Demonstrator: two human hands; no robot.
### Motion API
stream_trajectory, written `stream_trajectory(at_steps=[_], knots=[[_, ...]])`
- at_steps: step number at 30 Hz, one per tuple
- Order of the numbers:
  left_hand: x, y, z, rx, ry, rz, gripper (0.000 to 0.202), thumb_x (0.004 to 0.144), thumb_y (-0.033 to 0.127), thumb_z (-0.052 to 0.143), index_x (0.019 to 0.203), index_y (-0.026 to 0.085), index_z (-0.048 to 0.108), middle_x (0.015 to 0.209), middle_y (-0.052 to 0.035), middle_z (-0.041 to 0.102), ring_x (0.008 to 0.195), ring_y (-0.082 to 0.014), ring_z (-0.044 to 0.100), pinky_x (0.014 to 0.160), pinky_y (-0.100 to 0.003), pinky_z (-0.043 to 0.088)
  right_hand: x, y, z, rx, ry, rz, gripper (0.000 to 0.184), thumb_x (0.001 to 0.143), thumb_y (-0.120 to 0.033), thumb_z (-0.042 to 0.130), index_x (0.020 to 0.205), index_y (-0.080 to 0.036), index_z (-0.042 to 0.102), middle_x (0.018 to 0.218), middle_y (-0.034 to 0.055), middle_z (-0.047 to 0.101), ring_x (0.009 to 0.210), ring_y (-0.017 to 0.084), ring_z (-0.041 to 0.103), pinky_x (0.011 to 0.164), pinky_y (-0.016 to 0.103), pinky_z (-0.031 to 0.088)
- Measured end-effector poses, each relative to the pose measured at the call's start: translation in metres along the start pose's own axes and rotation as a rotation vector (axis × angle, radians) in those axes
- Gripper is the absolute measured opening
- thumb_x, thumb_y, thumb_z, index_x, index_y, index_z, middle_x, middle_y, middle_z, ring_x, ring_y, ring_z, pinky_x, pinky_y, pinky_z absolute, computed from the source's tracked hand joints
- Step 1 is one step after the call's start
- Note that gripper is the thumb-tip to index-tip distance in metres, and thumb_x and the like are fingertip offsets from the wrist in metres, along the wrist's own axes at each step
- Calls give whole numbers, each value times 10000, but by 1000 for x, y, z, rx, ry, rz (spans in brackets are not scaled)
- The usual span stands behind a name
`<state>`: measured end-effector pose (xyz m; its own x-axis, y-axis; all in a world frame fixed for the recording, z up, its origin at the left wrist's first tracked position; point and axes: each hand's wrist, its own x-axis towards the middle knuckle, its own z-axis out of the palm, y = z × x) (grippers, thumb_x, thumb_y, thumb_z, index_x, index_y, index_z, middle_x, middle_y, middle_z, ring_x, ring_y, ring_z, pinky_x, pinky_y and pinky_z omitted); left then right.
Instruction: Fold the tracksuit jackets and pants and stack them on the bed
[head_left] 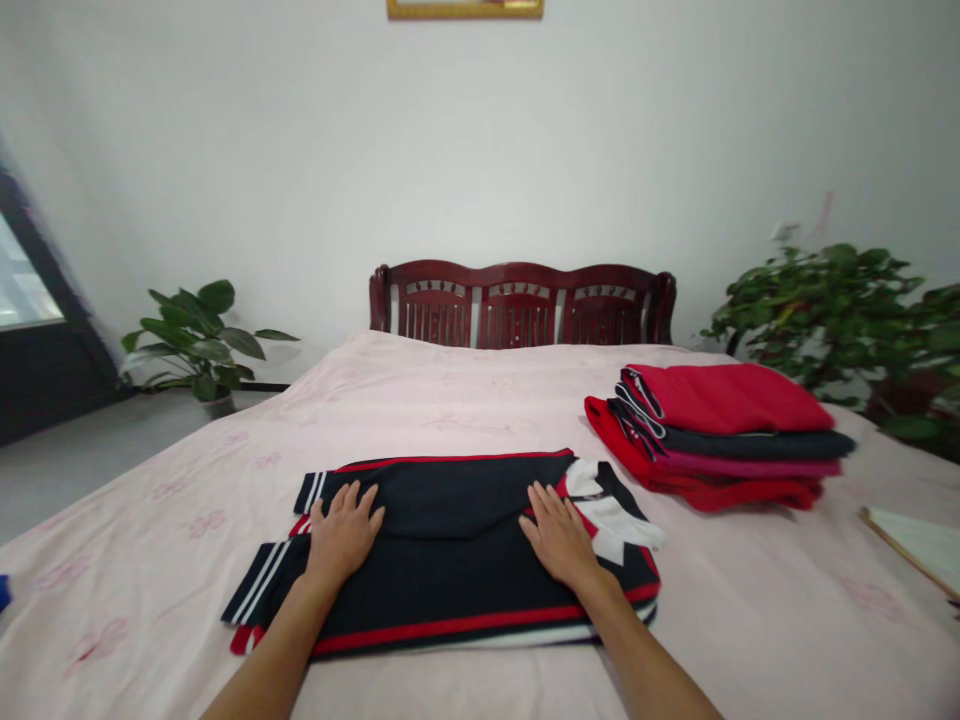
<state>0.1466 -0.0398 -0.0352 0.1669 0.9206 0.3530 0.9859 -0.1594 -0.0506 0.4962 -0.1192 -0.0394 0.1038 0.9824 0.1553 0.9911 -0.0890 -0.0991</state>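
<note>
A navy jacket [457, 560] with red piping and a white collar [615, 525] lies folded lengthwise on the bed, collar to the right. Its striped cuffs [262, 580] stick out at the left, with red and white cloth showing beneath them. My left hand [343, 530] rests flat on the jacket near the cuffs, fingers spread. Close to the collar, my right hand [559, 535] lies palm down on the cloth, its fingers stretched out. Neither hand grips anything.
A stack of folded red, navy and magenta clothes [720, 440] sits at the right on the pink bedsheet [465, 400]. Behind stands a dark wooden headboard [517, 305]. Potted plants flank the bed, one at left [199, 335], others at right [840, 320]. A wood-edged object [915, 550] lies far right.
</note>
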Motion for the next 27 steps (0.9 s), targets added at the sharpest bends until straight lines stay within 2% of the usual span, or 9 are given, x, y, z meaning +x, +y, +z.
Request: stream_trajectory(at_steps=[13,18,21,24,27], knots=[[1,-2,7,4,-14,18,499,963,422,410,1422,249,504,1508,-165,455,1406,-318,384,1125,-620,200,-1,-3,0,9,31,47,605,979,-418,336,1517,-141,347,1582,77,327,1461,261,269,1178,435,210],[-1,-2,0,-92,-49,55,469,959,391,439,1395,246,531,1492,-151,480,1398,-303,405,1141,-632,167,-1,-3,-1,-8,41,43,591,981,-406,334,1511,-144,360,1576,76,342,1457,260,280,1177,434,220],[-5,-10,-10,-227,-24,51,446,947,345,450,1371,249,553,1458,-107,532,1377,-277,438,1155,-565,227,0,-2,1,-19,55,34,585,978,-400,344,1505,-149,372,1570,75,355,1451,263,292,1174,432,223],[-10,-34,-25,-342,78,-108,435,937,334,431,1332,240,585,1393,-87,596,1300,-257,522,1110,-452,351,1,0,4,-27,68,28,581,976,-403,348,1499,-152,383,1565,73,366,1444,265,305,1172,430,225],[-17,-73,-35,-454,28,-388,450,918,355,417,1303,217,604,1329,-113,639,1187,-273,607,1008,-407,446,1,0,5,-30,77,31,584,976,-408,343,1498,-149,384,1562,72,371,1443,262,307,1170,428,230]])
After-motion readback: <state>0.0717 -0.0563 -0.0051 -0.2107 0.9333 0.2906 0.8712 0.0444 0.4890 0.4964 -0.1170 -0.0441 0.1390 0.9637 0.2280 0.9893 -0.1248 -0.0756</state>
